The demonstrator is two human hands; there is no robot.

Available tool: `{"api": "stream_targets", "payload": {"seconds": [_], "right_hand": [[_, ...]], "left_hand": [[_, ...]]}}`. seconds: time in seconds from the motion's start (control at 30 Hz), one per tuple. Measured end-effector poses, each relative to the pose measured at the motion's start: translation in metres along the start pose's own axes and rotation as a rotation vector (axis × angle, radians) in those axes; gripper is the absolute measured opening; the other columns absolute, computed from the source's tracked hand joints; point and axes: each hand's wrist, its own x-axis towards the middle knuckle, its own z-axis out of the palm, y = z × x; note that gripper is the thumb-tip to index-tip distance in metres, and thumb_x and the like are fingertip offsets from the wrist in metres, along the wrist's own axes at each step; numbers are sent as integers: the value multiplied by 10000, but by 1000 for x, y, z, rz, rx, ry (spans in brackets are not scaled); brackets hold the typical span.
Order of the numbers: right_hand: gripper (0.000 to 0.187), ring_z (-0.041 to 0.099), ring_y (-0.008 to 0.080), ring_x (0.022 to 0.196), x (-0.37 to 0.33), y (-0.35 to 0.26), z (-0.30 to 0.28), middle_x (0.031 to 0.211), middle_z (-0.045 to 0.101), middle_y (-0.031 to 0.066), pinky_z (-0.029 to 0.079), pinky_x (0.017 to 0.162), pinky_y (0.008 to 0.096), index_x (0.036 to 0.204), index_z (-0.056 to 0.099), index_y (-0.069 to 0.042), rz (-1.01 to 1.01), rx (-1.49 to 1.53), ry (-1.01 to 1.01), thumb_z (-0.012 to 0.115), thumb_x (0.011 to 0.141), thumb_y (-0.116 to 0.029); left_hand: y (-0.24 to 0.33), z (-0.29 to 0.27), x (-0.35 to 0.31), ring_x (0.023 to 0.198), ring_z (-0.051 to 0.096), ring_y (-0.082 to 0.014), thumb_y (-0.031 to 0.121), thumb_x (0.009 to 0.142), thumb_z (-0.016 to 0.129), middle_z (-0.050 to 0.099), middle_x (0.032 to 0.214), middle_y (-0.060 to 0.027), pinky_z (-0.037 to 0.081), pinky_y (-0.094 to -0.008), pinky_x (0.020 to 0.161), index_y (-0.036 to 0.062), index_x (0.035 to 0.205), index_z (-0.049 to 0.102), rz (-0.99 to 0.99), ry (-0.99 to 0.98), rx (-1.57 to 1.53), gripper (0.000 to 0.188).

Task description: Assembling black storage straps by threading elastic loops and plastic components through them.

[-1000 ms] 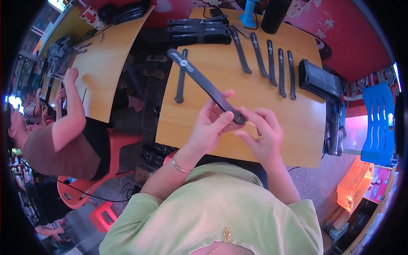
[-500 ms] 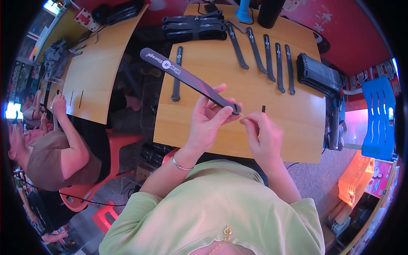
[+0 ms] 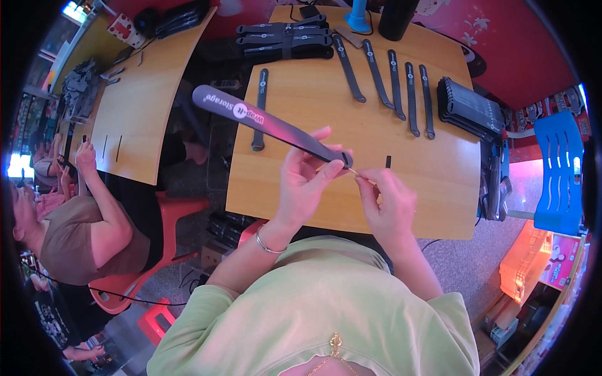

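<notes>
My left hand (image 3: 301,188) holds a black strap (image 3: 276,130) near its narrow end, thumb on top. The broad printed end sticks up toward the far left, above the table. A thin yellowish strand (image 3: 353,172) runs from the strap's slotted end to my right hand (image 3: 387,199), whose thumb and fingertips pinch it. What the strand is made of is too small to tell. A similar strap (image 3: 260,113) lies on the table behind the held one. More straps (image 3: 376,75) lie in a spread row at the far right. Just beyond my right hand is a small black strip (image 3: 389,161).
A banded bundle of black straps (image 3: 286,41) sits at the table's far left, and a dark stack (image 3: 470,109) at its right edge. At the back stand a blue stand (image 3: 358,17) and a dark cylinder (image 3: 397,20). Another person (image 3: 88,232) works at the left table (image 3: 141,100).
The strap's broad end has swung down and to the left. Both hands have shifted slightly left, still gripping the strap and strand.
</notes>
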Motion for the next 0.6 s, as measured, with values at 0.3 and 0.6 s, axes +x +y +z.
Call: {"api": "stream_targets", "payload": {"seconds": [0.3, 0.6], "right_hand": [[85, 574, 146, 523, 1, -1, 3, 714, 622, 56, 419, 464, 257, 829, 584, -58, 66, 37, -45, 661, 792, -63], [83, 520, 61, 517, 3, -2, 17, 701, 633, 50, 391, 463, 201, 917, 559, -6, 370, 503, -130, 550, 905, -88]], "left_hand": [[-12, -5, -4, 1099, 559, -227, -72, 835, 590, 533, 1131, -103, 487, -288, 893, -8, 1235, 452, 294, -32, 308, 428], [-13, -10, 0, 1043, 586, -277, -50, 827, 609, 539, 1057, -120, 494, -325, 873, 0, 1144, 508, 501, -23, 505, 336]]}}
